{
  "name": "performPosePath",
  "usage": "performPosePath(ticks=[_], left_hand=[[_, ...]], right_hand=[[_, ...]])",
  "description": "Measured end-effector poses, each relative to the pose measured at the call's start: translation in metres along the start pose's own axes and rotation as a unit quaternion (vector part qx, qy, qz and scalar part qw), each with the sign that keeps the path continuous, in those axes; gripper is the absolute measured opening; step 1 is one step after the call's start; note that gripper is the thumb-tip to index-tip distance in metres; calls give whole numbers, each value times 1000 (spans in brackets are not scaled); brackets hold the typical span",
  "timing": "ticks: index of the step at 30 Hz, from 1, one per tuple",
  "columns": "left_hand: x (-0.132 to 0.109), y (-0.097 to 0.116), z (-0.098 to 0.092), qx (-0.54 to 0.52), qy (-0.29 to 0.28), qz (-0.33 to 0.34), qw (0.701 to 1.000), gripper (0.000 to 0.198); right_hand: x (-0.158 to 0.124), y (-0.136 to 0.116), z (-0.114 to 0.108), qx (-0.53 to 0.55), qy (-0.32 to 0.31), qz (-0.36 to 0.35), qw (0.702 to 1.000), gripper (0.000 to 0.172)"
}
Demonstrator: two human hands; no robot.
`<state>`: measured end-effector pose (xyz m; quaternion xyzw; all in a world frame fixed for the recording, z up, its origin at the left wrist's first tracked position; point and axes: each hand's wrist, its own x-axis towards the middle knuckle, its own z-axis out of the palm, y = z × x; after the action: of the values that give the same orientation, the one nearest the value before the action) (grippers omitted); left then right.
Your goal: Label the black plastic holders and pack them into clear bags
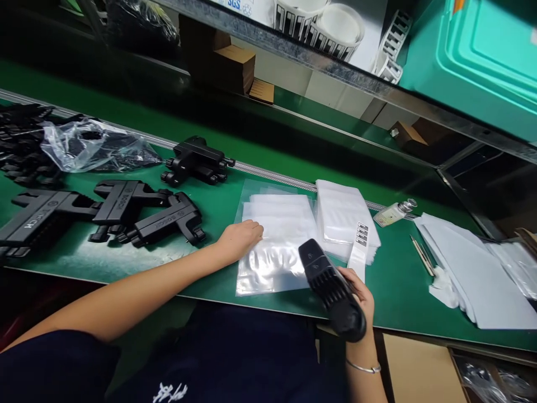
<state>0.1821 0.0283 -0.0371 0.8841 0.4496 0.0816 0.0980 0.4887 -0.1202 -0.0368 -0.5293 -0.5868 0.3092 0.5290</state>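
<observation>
My right hand (361,296) grips a black plastic part (323,274) with ribs along its middle and a rounded near end, held tilted above the table's front edge. Clear plastic bags (277,252) lie in a loose pile in front of me. My left hand (241,240) is at the pile's left edge, its fingers curled together on a bag; the fingertips are partly hidden. A strip of white labels with black print (359,246) lies just beyond my right hand, over a thicker stack of bags (344,210).
Several black T-shaped parts (168,218) lie on the green table at left, near a filled plastic bag (96,145). On the right are a small bottle (394,212), tweezers (422,254) and white sheets (482,274). A shelf overhead holds label rolls (335,31) and a teal bin (474,73).
</observation>
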Motion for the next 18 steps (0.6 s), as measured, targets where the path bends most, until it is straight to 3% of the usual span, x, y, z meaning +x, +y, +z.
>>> performPosePath(ticks=[6,10,13,18], left_hand=[[12,17,1,-132,-78,17,988,12],[6,22,-8,-167,-72,6,983,13],[0,26,-13,-170,-51,-15,984,17],[5,33,-9,-186,-63,-15,980,20]], right_hand=[[14,-27,29,-107,-117,-32,987,35],[17,-21,43,-200,-104,-50,973,35],[15,-14,41,-246,-96,-72,962,39],[14,-15,32,-248,-110,-102,957,39]])
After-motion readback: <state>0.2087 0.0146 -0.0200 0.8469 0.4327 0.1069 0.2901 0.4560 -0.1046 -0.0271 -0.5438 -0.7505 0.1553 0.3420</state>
